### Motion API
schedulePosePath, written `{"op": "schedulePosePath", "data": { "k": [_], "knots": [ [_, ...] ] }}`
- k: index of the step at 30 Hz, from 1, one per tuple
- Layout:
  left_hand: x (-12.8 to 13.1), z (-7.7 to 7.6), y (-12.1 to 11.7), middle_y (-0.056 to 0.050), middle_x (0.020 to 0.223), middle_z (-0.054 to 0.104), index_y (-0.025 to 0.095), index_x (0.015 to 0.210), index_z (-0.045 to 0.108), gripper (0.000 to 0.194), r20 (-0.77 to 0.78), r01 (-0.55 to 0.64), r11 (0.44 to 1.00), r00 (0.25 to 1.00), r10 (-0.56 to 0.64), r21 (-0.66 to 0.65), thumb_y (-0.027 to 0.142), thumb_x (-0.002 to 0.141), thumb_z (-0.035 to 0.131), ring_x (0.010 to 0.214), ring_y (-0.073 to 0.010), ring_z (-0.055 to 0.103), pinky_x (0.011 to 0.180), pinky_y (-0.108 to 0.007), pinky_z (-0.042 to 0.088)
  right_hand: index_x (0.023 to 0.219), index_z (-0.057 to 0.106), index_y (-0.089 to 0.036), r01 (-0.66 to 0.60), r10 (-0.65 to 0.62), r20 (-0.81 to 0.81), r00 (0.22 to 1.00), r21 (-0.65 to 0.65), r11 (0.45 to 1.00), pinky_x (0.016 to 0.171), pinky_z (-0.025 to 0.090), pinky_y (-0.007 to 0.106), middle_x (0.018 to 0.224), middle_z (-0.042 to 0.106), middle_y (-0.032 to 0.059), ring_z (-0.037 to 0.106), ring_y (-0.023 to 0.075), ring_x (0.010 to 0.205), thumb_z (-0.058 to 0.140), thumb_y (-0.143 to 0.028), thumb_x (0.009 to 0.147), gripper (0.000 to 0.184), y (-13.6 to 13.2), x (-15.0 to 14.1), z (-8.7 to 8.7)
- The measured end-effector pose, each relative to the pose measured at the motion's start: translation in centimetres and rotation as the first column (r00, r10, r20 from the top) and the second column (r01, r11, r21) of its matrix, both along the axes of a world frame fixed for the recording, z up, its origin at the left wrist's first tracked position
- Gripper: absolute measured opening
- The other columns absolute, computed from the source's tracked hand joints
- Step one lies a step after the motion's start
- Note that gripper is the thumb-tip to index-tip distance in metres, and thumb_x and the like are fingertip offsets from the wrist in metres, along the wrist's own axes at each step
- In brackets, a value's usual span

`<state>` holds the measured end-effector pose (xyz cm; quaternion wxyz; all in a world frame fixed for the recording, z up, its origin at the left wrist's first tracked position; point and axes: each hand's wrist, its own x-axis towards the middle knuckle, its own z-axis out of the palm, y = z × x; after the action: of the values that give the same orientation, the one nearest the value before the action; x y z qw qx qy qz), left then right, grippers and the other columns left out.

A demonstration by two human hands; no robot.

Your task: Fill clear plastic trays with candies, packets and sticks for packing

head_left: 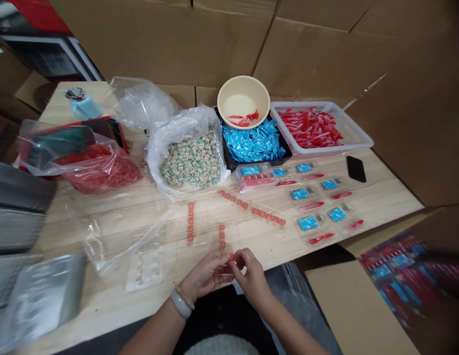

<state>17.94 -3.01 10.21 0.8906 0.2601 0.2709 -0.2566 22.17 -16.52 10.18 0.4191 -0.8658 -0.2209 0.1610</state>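
Note:
My left hand (209, 275), with a pale bangle at its wrist, and my right hand (253, 280) meet at the table's front edge. Between their closed fingertips is a small orange-red piece (232, 257), partly covered by the fingers. Just beyond my hands, a short row of orange-red square pieces (222, 235) lies on the table. Another row (191, 223) is farther left, and two slanting rows (233, 198) lie beyond. Left of my hands is a clear moulded plastic tray (144, 270).
Along the back stand a bag of small printed packets (192, 160), a black crate of blue packets (253, 140), a cream bowl (244, 91) and a white basket (357, 140) of red-and-white sticks. Filled clear packs (308, 223) and a phone (356, 169) lie right; stacked clear trays (48, 296) left.

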Motion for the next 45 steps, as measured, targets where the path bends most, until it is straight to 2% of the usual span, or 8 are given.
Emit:
{"op": "schedulePosePath", "data": {
  "k": [7, 10, 15, 19, 28, 34, 40, 45],
  "knots": [
    [-2.6, -1.7, -1.6, -0.002, 0.068, 0.055, 0.010, 0.078, 0.059, 0.030, 0.016, 0.033, 0.998, 0.999, -0.034, 0.061, 0.039, 0.070, 0.059, 0.058, -0.0070, 0.050, 0.056, -0.019, 0.037, 0.083, 0.055, -0.018, -0.192, 0.194, -0.177, 0.965, 0.029, 0.981, 0.062, 0.043, 0.024, 0.073, 0.056, 0.0020, 0.052, 0.0136, 0.067, 0.050, -0.018, 0.076, 0.009, -1.2, -1.4, 0.3],
    [-3.4, -3.1, -2.1, -0.002, 0.065, 0.054, 0.011, 0.076, 0.057, 0.032, -0.001, 0.005, 0.953, 1.000, -0.005, 0.304, 0.043, 0.071, 0.055, 0.056, -0.0089, 0.048, 0.052, -0.021, 0.036, 0.080, 0.056, -0.018, -0.208, 0.198, -0.149, 0.969, -0.058, 0.976, 0.063, 0.043, 0.025, 0.073, 0.057, 0.0028, 0.053, 0.0145, 0.068, 0.048, -0.017, 0.077, 0.009, -1.4, -1.6, -1.0],
    [-3.2, -5.2, -1.2, -0.004, 0.075, 0.057, 0.015, 0.076, 0.056, 0.012, 0.150, -0.105, 0.426, 0.986, -0.072, 0.899, 0.024, 0.072, 0.049, 0.071, -0.0155, 0.051, 0.068, -0.029, 0.040, 0.088, 0.057, -0.017, -0.223, 0.235, 0.028, 0.972, -0.216, 0.950, 0.065, 0.043, 0.026, 0.081, 0.057, 0.0063, 0.054, 0.0163, 0.073, 0.042, -0.018, 0.081, 0.016, 0.0, -0.2, -4.8],
    [-3.1, -6.2, -0.7, -0.005, 0.078, 0.057, 0.015, 0.077, 0.056, 0.015, 0.160, -0.103, 0.230, 0.956, -0.247, 0.968, 0.013, 0.071, 0.042, 0.076, -0.0168, 0.051, 0.074, -0.032, 0.040, 0.077, 0.057, -0.017, -0.283, 0.320, 0.065, 0.945, -0.325, 0.902, 0.065, 0.042, 0.026, 0.078, 0.057, 0.0063, 0.053, 0.0182, 0.074, 0.043, -0.013, 0.078, 0.015, 1.4, 0.6, -6.9],
    [-2.1, -5.6, -1.3, -0.007, 0.095, 0.056, 0.016, 0.100, 0.053, 0.026, 0.094, -0.041, 0.145, 0.920, -0.381, 0.989, 0.016, 0.077, 0.039, 0.089, -0.0178, 0.050, 0.082, -0.031, 0.038, 0.090, 0.052, -0.017, -0.146, 0.135, -0.165, 0.977, -0.054, 0.988, 0.066, 0.044, 0.026, 0.077, 0.059, 0.0028, 0.055, 0.0148, 0.069, 0.042, -0.009, 0.070, 0.024, 0.6, 0.5, -6.4],
    [0.6, -4.3, -1.2, -0.010, 0.089, 0.058, 0.013, 0.089, 0.056, 0.024, -0.031, 0.068, 0.090, 0.932, -0.362, 0.994, 0.014, 0.077, 0.036, 0.083, -0.0199, 0.052, 0.077, -0.031, 0.039, 0.079, 0.056, -0.017, -0.038, 0.026, -0.108, 0.994, -0.114, 0.993, 0.067, 0.045, 0.031, 0.075, 0.062, 0.0062, 0.057, 0.0183, 0.069, 0.040, -0.024, 0.073, 0.018, 1.9, 1.0, -6.3],
    [-4.9, -1.7, 8.5, -0.008, 0.092, 0.058, 0.019, 0.099, 0.056, 0.025, 0.206, -0.196, 0.066, 0.953, -0.223, 0.978, 0.021, 0.076, 0.045, 0.084, -0.0191, 0.052, 0.076, -0.029, 0.039, 0.086, 0.056, -0.017, 0.048, -0.065, -0.088, 0.994, -0.183, 0.982, 0.060, 0.047, 0.034, 0.072, 0.064, 0.0076, 0.060, 0.0219, 0.063, 0.046, -0.039, 0.070, 0.029, 1.4, 2.0, -5.8],
    [-8.6, 3.2, 24.0, -0.008, 0.083, 0.058, 0.015, 0.099, 0.055, 0.025, 0.182, -0.172, -0.281, 0.983, 0.012, 0.944, 0.023, 0.078, 0.043, 0.073, -0.0172, 0.053, 0.071, -0.030, 0.041, 0.083, 0.057, -0.019, -0.004, 0.005, 0.012, 1.000, -0.131, 0.991, 0.063, 0.048, 0.035, 0.074, 0.064, 0.0075, 0.060, 0.0221, 0.066, 0.047, -0.042, 0.071, 0.027, 7.6, 3.6, -3.0]
  ]
}}
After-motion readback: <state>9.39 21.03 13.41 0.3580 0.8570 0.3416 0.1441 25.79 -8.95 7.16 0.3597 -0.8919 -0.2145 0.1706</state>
